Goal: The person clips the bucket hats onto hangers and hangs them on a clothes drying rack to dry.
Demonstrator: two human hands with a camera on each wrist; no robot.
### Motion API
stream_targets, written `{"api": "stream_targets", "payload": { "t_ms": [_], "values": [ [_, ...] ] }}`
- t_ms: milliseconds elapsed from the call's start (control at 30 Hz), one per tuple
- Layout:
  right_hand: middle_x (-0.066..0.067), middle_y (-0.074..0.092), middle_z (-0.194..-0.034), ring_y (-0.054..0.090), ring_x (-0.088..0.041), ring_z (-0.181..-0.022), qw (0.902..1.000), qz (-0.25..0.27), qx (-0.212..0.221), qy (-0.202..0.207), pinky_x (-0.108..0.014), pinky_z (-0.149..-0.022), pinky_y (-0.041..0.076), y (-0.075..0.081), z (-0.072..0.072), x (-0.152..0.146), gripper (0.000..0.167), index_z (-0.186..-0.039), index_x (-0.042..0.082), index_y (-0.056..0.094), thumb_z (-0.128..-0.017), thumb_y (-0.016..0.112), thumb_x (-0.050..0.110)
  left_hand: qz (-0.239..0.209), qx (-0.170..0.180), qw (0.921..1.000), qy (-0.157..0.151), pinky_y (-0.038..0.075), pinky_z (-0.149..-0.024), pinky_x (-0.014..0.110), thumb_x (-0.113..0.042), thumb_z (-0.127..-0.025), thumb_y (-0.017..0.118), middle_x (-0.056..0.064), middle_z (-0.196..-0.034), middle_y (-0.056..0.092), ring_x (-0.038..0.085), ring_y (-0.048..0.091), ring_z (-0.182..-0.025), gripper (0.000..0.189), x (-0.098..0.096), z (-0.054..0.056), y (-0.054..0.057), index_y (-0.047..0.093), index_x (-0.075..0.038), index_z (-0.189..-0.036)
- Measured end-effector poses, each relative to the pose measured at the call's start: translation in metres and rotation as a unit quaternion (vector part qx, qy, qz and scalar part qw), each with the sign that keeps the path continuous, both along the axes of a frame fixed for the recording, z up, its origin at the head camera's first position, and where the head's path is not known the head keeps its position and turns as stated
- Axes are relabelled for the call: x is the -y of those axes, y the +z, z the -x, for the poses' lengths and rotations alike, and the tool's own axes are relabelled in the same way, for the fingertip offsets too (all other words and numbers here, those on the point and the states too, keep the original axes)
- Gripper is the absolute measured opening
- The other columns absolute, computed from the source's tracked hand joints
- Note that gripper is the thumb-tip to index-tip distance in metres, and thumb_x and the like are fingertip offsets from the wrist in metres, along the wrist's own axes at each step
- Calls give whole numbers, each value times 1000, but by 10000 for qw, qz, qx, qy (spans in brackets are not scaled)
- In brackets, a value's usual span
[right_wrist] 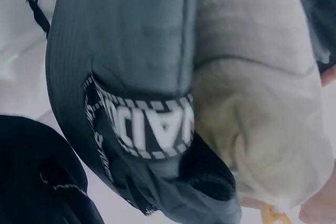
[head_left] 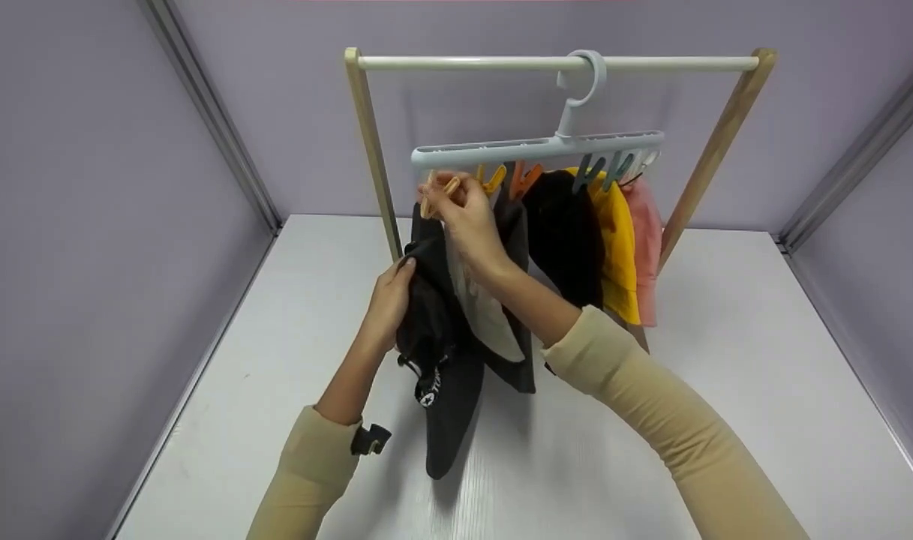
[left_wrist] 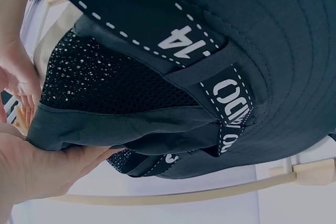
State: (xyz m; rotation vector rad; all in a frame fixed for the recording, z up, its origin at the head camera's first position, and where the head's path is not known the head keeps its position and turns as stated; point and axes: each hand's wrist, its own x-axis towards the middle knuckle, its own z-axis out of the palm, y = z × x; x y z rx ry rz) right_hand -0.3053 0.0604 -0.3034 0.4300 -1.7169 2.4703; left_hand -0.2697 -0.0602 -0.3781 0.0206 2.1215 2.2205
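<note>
My left hand point(head_left: 390, 300) grips the crown of a black brimmed hat point(head_left: 456, 405). The fingers fold over its dark fabric in the left wrist view, where a white-lettered band point(left_wrist: 231, 98) and mesh panel point(left_wrist: 100, 77) show. My right hand point(head_left: 471, 225) pinches a light-orange clip point(head_left: 450, 186) at the left end of a pale blue hanger point(head_left: 494, 152). Just below that clip is the black hat's upper edge; whether the clip bites it I cannot tell. Right beside it hangs a dark hat with a light lining point(head_left: 494, 319).
The hanger hooks over the white bar point(head_left: 464, 64) of a wooden-legged rack point(head_left: 373, 142). Further right hang a black hat point(head_left: 565, 232), a yellow hat point(head_left: 617, 247) and a pink hat point(head_left: 644, 247). A yellow clip point(head_left: 494, 178) and an orange clip point(head_left: 526, 180) are near the right hand.
</note>
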Motion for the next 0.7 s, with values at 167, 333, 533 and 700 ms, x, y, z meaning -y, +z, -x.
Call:
{"api": "stream_targets", "payload": {
  "t_ms": [167, 333, 533, 700],
  "values": [
    [-19, 59, -106, 58, -29, -100, 9985, -525, -65, -168, -31, -80, 46, 5, 0, -4, 25, -113, -6, 45, -91, 55, 2, 0, -29, 10000, 14, 32, -96, 35, -23, -101, 30, 17, -124, 46, 24, 43, -111, 43, -1, -1, 2, 38, -2, -138],
    [-13, 61, -96, 59, -22, -86, 9838, -1692, -352, -481, -30, -72, 47, 8, 3, -11, 26, -106, -4, 50, -89, 61, 12, 70, -78, 9999, 58, 32, -95, 35, -23, -101, 30, 16, -124, 46, 23, 44, -110, 43, -2, -1, 5, 39, -2, -137],
    [-7, 61, -92, 59, -16, -79, 9514, -3015, -202, -594, -24, -70, 46, 17, 6, -19, 35, -109, 0, 57, -88, 62, 28, 136, -96, 9998, 143, 33, -95, 35, -22, -101, 31, 17, -123, 47, 23, 44, -109, 42, -4, -1, 7, 40, -1, -136],
    [-4, 61, -68, 53, -12, -56, 8789, -4675, -545, -770, -23, -52, 40, 25, 9, -25, 47, -83, 9, 67, -88, 52, 53, 265, -167, 9994, 135, 30, -98, 36, -23, -101, 31, 17, -127, 45, 24, 43, -113, 43, -4, -2, 8, 38, 0, -137]
  ]
}}
